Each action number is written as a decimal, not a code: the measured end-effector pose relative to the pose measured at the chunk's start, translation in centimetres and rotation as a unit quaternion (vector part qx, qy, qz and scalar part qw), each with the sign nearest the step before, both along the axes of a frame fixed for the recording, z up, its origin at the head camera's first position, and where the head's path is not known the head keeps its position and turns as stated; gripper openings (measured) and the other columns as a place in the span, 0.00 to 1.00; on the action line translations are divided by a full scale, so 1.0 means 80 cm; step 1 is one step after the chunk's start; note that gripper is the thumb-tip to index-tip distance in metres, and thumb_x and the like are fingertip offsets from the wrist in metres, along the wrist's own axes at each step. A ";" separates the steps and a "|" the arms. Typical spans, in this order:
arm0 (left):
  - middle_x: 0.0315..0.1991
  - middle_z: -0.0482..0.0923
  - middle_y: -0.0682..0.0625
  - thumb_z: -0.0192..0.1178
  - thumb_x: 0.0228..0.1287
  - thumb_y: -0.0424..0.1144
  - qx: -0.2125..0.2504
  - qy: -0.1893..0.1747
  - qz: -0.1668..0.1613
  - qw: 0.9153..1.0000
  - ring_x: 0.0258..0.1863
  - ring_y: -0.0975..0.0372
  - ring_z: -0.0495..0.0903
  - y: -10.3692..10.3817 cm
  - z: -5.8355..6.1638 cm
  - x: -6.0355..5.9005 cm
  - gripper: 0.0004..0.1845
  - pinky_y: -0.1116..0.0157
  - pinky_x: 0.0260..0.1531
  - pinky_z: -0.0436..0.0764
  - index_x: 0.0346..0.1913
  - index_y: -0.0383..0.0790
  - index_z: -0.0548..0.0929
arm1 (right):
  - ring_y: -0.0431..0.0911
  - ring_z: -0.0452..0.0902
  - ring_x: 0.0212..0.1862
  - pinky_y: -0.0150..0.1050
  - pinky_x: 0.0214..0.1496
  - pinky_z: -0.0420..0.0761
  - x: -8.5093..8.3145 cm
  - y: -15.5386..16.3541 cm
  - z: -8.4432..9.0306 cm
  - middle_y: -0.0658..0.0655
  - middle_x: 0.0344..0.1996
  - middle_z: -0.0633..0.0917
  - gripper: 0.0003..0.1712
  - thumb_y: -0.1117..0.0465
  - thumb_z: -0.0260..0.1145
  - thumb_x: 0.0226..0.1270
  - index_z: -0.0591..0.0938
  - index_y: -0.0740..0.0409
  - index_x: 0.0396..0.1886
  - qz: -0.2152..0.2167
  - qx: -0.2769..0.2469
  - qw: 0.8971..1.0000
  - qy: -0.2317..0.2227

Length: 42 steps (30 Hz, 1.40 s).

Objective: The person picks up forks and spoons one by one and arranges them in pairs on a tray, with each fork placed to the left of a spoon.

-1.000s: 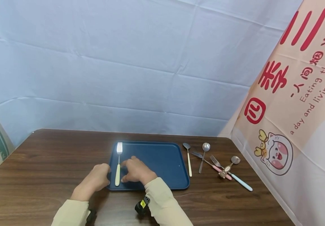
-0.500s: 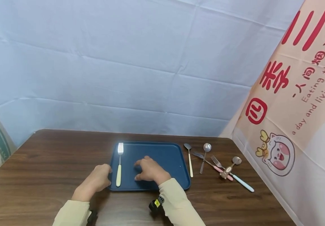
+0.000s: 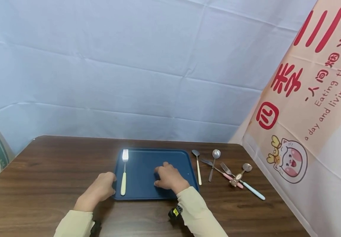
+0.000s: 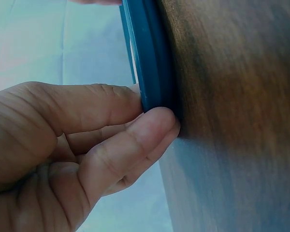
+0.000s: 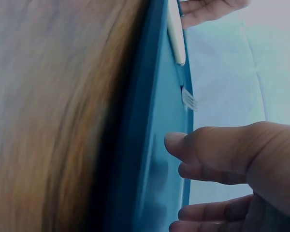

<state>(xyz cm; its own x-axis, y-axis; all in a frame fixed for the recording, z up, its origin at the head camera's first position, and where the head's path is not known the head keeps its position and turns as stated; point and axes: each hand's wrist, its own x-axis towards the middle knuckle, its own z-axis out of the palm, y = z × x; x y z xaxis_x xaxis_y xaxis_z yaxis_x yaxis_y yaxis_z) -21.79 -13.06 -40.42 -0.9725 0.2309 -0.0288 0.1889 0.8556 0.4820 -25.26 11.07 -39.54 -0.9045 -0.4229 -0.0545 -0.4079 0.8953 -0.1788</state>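
A blue rectangular tray [image 3: 142, 158] lies on the wooden table. Along its left side rests a fork [image 3: 123, 182] with a pale yellow handle, tines pointing away. My left hand [image 3: 101, 187] is at the tray's left edge; in the left wrist view, thumb and fingers [image 4: 152, 128] pinch the tray's rim. My right hand [image 3: 170, 177] is over the right half of the tray, fingers loosely bent and spread, holding nothing. In the right wrist view its thumb [image 5: 217, 145] stands apart from the other fingers, above the tray surface.
Right of the tray lie a cream-handled spoon [image 3: 198, 169], a plain metal spoon [image 3: 216, 154], a pink-handled knife [image 3: 227, 176], a blue-handled fork [image 3: 251, 191] and a spoon with a brown animal handle [image 3: 238, 178], the last three crossing. Pale cloth [image 3: 129, 82] hangs behind.
My right hand has moved right across the tray, away from the fork. My left hand stays at the tray's left edge, and the fork lies where it was.
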 end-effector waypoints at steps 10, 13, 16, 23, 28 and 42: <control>0.39 0.79 0.35 0.64 0.43 0.21 -0.003 0.001 0.004 1.000 0.33 0.55 0.75 0.001 -0.001 0.000 0.16 0.54 0.36 0.77 0.40 0.21 0.78 | 0.55 0.72 0.48 0.49 0.44 0.74 -0.004 0.028 0.004 0.62 0.46 0.74 0.24 0.55 0.69 0.57 0.79 0.58 0.53 -0.004 -0.006 1.000 0.000; 0.39 0.78 0.34 0.64 0.43 0.21 -0.003 -0.003 0.005 1.000 0.33 0.55 0.75 0.002 0.000 0.000 0.16 0.54 0.36 0.77 0.40 0.21 0.78 | 0.56 0.72 0.48 0.49 0.44 0.74 -0.004 0.036 0.003 0.62 0.46 0.75 0.24 0.56 0.69 0.57 0.79 0.59 0.53 -0.006 -0.013 1.000 0.004; 0.40 0.78 0.34 0.64 0.44 0.21 -0.004 -0.006 0.007 1.000 0.33 0.55 0.75 0.001 0.001 0.001 0.16 0.54 0.36 0.77 0.41 0.21 0.78 | 0.57 0.72 0.48 0.51 0.43 0.74 -0.004 0.043 0.002 0.63 0.46 0.75 0.24 0.56 0.69 0.57 0.79 0.61 0.53 -0.008 -0.022 1.000 0.005; 0.38 0.79 0.36 0.63 0.42 0.21 -0.001 0.007 0.002 1.000 0.30 0.56 0.74 0.001 0.000 0.001 0.15 0.55 0.34 0.76 0.38 0.22 0.79 | 0.58 0.72 0.48 0.51 0.43 0.74 -0.002 0.059 0.002 0.64 0.45 0.74 0.23 0.57 0.69 0.57 0.79 0.62 0.52 -0.013 -0.033 0.999 0.009; 0.38 0.79 0.36 0.63 0.42 0.21 0.001 0.009 0.000 1.000 0.30 0.56 0.73 0.001 -0.001 0.000 0.15 0.56 0.33 0.76 0.38 0.23 0.79 | 0.59 0.73 0.47 0.51 0.43 0.75 -0.002 0.071 0.003 0.65 0.45 0.74 0.23 0.58 0.69 0.56 0.80 0.62 0.50 -0.027 -0.039 0.999 0.016; 0.37 0.79 0.36 0.62 0.43 0.20 -0.001 0.006 0.008 1.000 0.30 0.57 0.72 0.003 0.000 0.001 0.13 0.55 0.35 0.76 0.37 0.23 0.79 | 0.59 0.73 0.47 0.52 0.43 0.74 -0.004 0.093 0.004 0.66 0.47 0.74 0.23 0.58 0.69 0.56 0.79 0.63 0.51 -0.059 -0.037 0.997 0.023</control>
